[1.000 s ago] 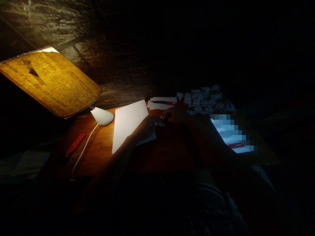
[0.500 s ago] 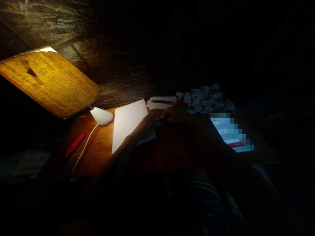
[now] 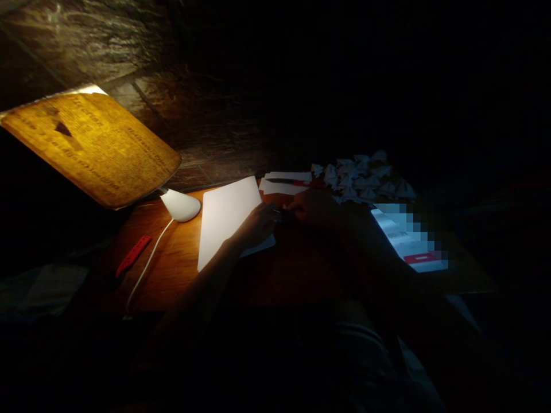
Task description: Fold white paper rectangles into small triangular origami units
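My left hand (image 3: 253, 223) rests over the right edge of a stack of white paper sheets (image 3: 226, 212), its fingers bent and closed in a pinch. Meeting it from the right is my right hand (image 3: 312, 205), also closed, fingertips almost touching the left ones. A small piece of paper (image 3: 278, 210) is between them, mostly hidden by the fingers and deep shadow. Just beyond the hands, a knife (image 3: 284, 181) with a dark blade and red handle lies on smaller white paper pieces (image 3: 275, 188). Many small folded paper shapes (image 3: 357, 178) are heaped behind my right hand.
A lit lamp with a printed yellow shade (image 3: 94, 146) and white base (image 3: 183, 206) stands at the left of the wooden table (image 3: 172, 252). Its white cord (image 3: 148, 264) runs past a red power strip (image 3: 133, 254). A glowing phone or tablet screen (image 3: 394, 235) lies right.
The small white paper showed between my fingertips earlier; now the fingers cover most of it. My hands have drawn slightly closer together. The view has shifted a little.
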Available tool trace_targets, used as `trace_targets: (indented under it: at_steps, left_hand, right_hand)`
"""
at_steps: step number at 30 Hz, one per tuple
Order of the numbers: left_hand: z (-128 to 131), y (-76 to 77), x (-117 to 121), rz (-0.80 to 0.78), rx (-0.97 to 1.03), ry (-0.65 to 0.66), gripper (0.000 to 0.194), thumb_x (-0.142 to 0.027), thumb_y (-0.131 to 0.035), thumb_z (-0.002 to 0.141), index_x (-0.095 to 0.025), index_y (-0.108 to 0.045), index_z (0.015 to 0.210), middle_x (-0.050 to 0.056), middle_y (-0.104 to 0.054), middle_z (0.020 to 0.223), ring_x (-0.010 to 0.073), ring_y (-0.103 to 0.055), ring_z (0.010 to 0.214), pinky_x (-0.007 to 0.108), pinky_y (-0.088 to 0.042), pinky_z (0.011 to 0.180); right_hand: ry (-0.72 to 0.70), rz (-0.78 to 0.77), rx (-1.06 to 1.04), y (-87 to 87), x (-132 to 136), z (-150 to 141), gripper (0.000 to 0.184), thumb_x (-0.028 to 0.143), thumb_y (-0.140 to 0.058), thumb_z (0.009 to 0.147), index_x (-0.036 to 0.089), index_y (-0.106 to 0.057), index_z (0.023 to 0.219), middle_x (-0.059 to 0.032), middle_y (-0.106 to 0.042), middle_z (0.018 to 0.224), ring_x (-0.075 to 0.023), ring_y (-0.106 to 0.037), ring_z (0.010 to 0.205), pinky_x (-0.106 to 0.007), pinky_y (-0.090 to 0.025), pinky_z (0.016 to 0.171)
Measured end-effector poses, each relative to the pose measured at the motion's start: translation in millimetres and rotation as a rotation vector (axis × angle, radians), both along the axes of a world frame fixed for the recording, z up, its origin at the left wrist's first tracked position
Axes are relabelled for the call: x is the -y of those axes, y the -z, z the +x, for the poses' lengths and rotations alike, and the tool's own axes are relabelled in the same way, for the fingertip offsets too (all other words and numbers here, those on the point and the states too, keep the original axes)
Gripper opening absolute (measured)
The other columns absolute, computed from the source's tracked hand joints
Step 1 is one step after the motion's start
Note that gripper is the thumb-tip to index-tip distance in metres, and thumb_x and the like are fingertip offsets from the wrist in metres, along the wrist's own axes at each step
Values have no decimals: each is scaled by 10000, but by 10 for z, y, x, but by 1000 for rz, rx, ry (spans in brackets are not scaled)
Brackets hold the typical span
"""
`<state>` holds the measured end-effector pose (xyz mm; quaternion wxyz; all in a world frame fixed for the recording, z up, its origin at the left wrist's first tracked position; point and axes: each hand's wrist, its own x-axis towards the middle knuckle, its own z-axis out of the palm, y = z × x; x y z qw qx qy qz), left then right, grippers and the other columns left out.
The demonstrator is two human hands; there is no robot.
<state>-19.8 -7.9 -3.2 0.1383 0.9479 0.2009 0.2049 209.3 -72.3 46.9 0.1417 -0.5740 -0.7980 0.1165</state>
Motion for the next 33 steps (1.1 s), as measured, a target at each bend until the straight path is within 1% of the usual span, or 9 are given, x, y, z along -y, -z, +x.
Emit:
trace_targets:
  at_steps: [3,5,9,12,16,20,24,28,33]
  left_hand:
    - [2,-64,29,0,-32,-8,401,-51,-505,892,-229,-769,1137,100,-717,1235,270,-660,1134,507,-555,1019]
    - [6,-95,43,3,-41,-12,380,-60,-508,894,-210,-771,1123,111,-715,1196,279,-652,1104,496,-559,990]
    - [11,-104,41,11,-79,-10,345,-62,-509,873,-190,-768,1060,114,-707,1111,273,-632,1039,480,-551,960]
    - [7,-104,39,7,-103,-29,318,-72,-500,871,-195,-756,1014,105,-693,1067,265,-614,1013,475,-549,942]
    - [3,-134,60,-10,-104,-42,351,-54,-493,848,-200,-749,1038,96,-688,1077,264,-611,1024,469,-549,942]
    - [7,-150,69,-4,-111,-38,384,-50,-489,825,-192,-760,1057,107,-684,1090,273,-607,1024,465,-551,928]
    - [8,-133,50,-14,-110,-47,391,-44,-498,788,-176,-763,1043,117,-686,1074,285,-607,1031,477,-546,937]
    - [3,-124,42,-34,-98,-34,424,-45,-495,786,-182,-765,1083,115,-693,1112,287,-612,1076,485,-537,969]
    - [5,-107,42,-18,-93,-38,375,-39,-501,792,-182,-763,1020,106,-703,1109,272,-628,1053,462,-544,953]
  right_hand:
    - [-9,9,53,-28,26,-58,362,208,-592,920,267,-855,1162,-81,-814,1155,-251,-717,968,-354,-484,837]
    - [2,-12,90,-61,51,-94,351,224,-566,943,238,-858,1138,-103,-815,1129,-251,-719,930,-351,-471,797]
    - [9,-63,145,-135,99,-147,343,243,-539,958,190,-857,1072,-133,-817,1034,-250,-714,863,-350,-447,755]
    - [28,-94,179,-183,132,-171,360,249,-520,964,177,-839,1114,-135,-814,1083,-238,-713,900,-339,-448,780]
    - [43,-99,213,-241,177,-202,392,266,-487,992,161,-808,1191,-146,-794,1192,-257,-718,988,-347,-454,807]
    - [48,-142,230,-285,218,-245,399,292,-466,1020,162,-797,1202,-150,-781,1229,-276,-725,1021,-358,-472,819]
    - [93,-155,253,-299,239,-287,417,279,-451,1030,122,-784,1227,-189,-778,1224,-293,-731,1038,-374,-494,852]
    - [96,-149,244,-282,239,-303,427,283,-441,1034,119,-773,1247,-194,-768,1255,-300,-731,1055,-382,-510,868]
    - [106,-183,261,-280,247,-309,409,276,-472,1020,97,-779,1223,-215,-787,1163,-308,-740,1013,-383,-513,831]
